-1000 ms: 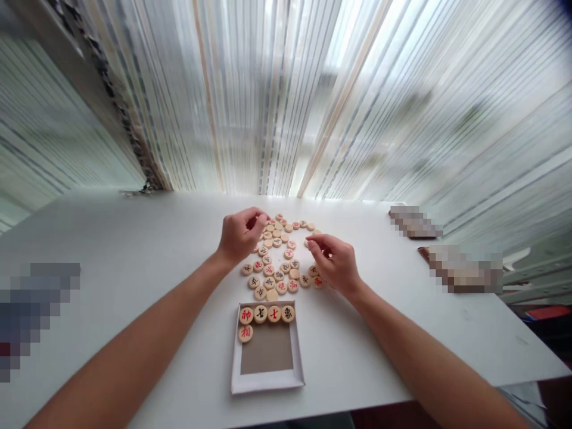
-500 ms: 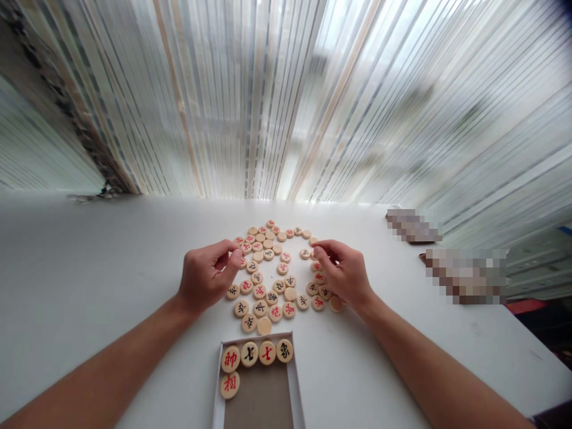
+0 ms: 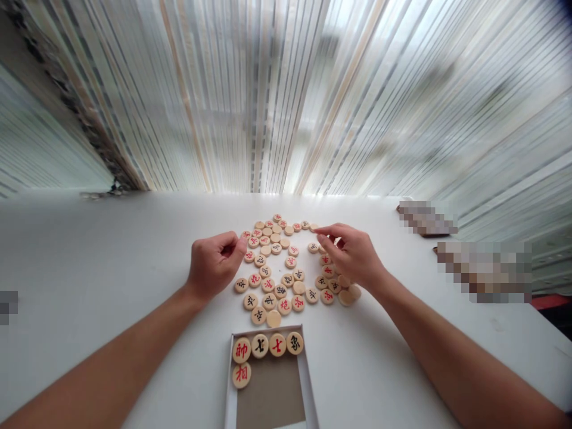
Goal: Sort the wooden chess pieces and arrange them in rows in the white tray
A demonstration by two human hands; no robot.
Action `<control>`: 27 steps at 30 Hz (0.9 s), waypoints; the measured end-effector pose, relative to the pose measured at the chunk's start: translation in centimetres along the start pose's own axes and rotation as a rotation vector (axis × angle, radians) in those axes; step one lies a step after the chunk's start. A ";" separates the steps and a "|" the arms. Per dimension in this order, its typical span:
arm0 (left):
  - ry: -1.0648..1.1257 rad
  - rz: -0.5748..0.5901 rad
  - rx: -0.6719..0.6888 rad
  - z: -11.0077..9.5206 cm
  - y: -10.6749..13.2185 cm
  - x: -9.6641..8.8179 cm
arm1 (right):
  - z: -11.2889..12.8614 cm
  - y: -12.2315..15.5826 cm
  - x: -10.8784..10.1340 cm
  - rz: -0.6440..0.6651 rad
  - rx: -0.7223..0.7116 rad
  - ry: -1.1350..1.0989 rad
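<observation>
Several round wooden chess pieces (image 3: 273, 268) with red or black characters lie scattered on a white table (image 3: 111, 250). My left hand (image 3: 214, 266) hovers at the left edge of the scatter, its fingers curled into a pinch; what they hold is hidden. At the right side of the scatter, my right hand (image 3: 353, 255) has thumb and forefinger pinched together just above the far pieces. Nearer to me sits a shallow white box (image 3: 309, 381) with a brown bottom. Several pieces (image 3: 268, 345) lie face up along its far end.
A striped, translucent curtain (image 3: 286, 89) hangs behind the table's far edge. Two blurred-out flat things (image 3: 426, 217) (image 3: 485, 271) lie on the table's right side, and another blurred patch (image 3: 8, 301) is at the far left. The table's right edge drops off near the corner.
My left hand has drawn back from the far middle of the pieces to their left edge, still curled. My right hand stayed at the right side. The view tipped upward, cutting off the box.
</observation>
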State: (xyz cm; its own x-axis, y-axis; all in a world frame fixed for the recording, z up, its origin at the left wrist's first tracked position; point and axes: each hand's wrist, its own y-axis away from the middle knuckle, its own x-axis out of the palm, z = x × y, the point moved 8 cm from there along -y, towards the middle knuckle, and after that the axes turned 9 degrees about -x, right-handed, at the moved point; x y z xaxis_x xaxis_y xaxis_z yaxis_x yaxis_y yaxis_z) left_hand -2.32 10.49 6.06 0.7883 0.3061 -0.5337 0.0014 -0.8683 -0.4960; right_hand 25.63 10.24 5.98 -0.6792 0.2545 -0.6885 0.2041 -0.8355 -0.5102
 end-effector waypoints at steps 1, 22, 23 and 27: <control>0.000 0.006 0.015 -0.2 0.1 0.1 | 0.1 -0.9 0.5 0.054 -0.042 0.042; 0.178 0.100 -0.030 -0.1 0.4 0.7 | 0.1 -2.0 4.5 0.146 0.182 -0.454; 0.211 0.111 -0.049 0.0 0.5 0.8 | 0.9 -1.4 5.0 0.141 0.223 -0.553; 0.378 0.193 -0.133 0.1 1.1 1.8 | 3.8 0.1 7.5 0.082 0.342 -0.900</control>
State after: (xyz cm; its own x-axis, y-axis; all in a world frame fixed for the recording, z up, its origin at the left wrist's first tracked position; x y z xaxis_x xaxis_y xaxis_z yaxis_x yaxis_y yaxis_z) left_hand -0.98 10.10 4.47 0.9514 -0.0096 -0.3078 -0.1087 -0.9456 -0.3065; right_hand 17.95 10.20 2.72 -0.9869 -0.1611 0.0103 0.1558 -0.9668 -0.2026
